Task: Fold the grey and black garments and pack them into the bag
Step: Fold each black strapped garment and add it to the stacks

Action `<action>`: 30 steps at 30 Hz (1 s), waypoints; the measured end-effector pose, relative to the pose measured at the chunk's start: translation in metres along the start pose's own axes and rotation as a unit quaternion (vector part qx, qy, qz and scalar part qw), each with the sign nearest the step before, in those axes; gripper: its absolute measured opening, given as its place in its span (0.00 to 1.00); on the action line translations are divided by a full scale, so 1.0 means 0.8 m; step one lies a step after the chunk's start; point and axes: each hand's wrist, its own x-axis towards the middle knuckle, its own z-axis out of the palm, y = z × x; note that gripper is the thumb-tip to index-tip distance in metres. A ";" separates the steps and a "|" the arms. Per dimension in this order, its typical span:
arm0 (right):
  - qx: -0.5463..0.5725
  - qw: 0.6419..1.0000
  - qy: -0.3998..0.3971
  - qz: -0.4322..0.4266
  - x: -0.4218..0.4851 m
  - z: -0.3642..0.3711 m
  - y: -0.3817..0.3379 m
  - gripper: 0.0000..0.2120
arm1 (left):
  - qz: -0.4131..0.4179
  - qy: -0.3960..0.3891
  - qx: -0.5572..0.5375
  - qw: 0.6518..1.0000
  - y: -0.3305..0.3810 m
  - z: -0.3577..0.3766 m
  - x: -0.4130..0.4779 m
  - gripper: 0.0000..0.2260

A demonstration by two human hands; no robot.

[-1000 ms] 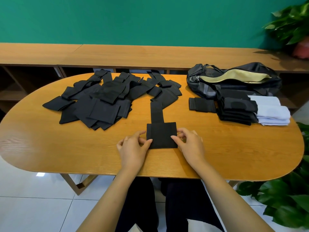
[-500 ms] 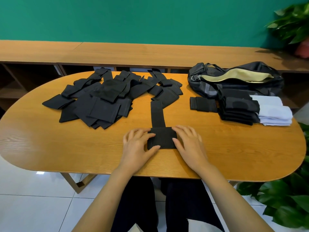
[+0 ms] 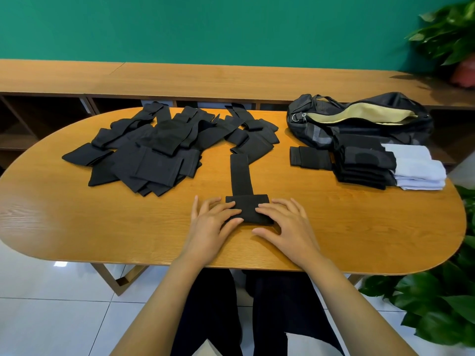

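Pressing my left hand [image 3: 213, 222] and right hand [image 3: 285, 224], fingers flat and spread, on the black garment [image 3: 248, 209] on the bench [image 3: 102, 227], left of the bag [image 3: 359, 122] (strap end unfolded), I suspect that lifting off unevenly would spring the fold open.

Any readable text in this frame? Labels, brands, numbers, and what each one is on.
None legible in this view.
bag: no logo or label text shows.
Black garments, loose pile and folded stack: plain, no tags seen.
white stack, table, wall: no markings.
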 end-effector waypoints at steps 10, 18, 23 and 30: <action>0.024 0.995 0.097 -0.024 -0.003 -0.004 -0.002 0.17 | 0.013 0.051 -0.036 0.998 0.003 -0.002 -0.007 0.28; 0.073 0.992 0.101 -0.012 -0.001 -0.009 -0.006 0.17 | -0.040 0.034 -0.059 0.997 0.006 -0.002 -0.003 0.17; 0.125 0.987 0.092 0.041 -0.002 -0.010 -0.010 0.19 | -0.077 0.049 -0.074 0.993 0.013 0.002 0.001 0.17; 0.067 0.988 0.078 0.113 -0.003 -0.016 -0.010 0.13 | -0.130 0.074 -0.094 0.984 0.017 0.005 0.008 0.13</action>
